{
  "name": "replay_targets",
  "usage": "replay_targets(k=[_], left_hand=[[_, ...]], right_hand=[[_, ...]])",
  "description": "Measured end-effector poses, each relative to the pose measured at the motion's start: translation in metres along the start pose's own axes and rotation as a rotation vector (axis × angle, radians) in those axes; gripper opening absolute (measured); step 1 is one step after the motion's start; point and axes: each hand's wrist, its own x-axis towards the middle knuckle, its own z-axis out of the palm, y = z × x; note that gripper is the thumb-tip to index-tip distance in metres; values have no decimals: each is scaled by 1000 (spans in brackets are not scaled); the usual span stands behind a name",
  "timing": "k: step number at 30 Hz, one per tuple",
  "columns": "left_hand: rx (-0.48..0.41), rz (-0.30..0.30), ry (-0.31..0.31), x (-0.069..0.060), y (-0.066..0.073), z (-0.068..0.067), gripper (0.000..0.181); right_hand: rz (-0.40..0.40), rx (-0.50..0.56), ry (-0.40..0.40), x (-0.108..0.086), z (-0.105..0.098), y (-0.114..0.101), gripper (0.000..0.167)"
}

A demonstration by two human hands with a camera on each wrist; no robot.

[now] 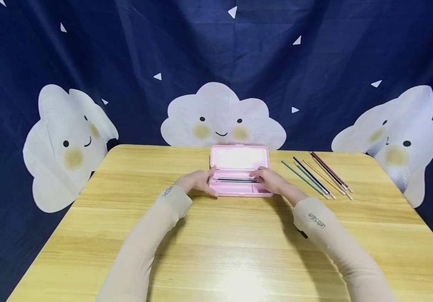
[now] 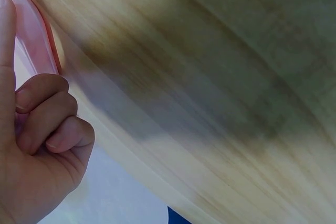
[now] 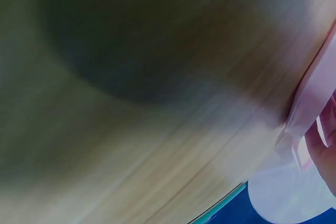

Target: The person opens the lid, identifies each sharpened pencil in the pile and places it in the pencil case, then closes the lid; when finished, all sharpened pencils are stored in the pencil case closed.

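Nearest the camera are two pale sleeves (image 1: pixel 141 243), reaching forward over the wood-grain tabletop (image 1: pixel 216 235) to a pink pencil case (image 1: pixel 235 194) that lies open near the far edge, its lid tipped back.

The case looks like light, stiff plastic, probably smooth enough to slide if nudged – best steadied at an end wall rather than by the hinged lid. The dark pencils (image 1: pixel 235 179) inside should be light and rigid, prone to rolling, with points that could snap; mid-shaft seems the safest hold.

The left hand (image 1: pixel 200 181) grips the case's left end, thumb extended and the other fingers curled against the wall. The right hand (image 1: pixel 273 181) reaches into the right part, fingers bent down over the pencils' right ends – whether they pinch one, I cannot tell. The pencils run lengthwise between the two hands. Loose eraser-tipped pencils (image 1: pixel 314 178) lie beyond the right hand, apart from the case.
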Motion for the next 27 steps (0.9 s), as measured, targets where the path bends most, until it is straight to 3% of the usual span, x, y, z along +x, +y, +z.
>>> replay_targets(k=[13,23,27], left_hand=[[-1,3,2,-1,0,1,110],[-17,24,-11,4,-5,0,119],[-13,26,-8,3,-4,0,118]], right_hand=[[23,50,128,-35,-17,19,26],[132,41,92,-59,-27,36,24],[137,19,104,-68,-32,41,24]])
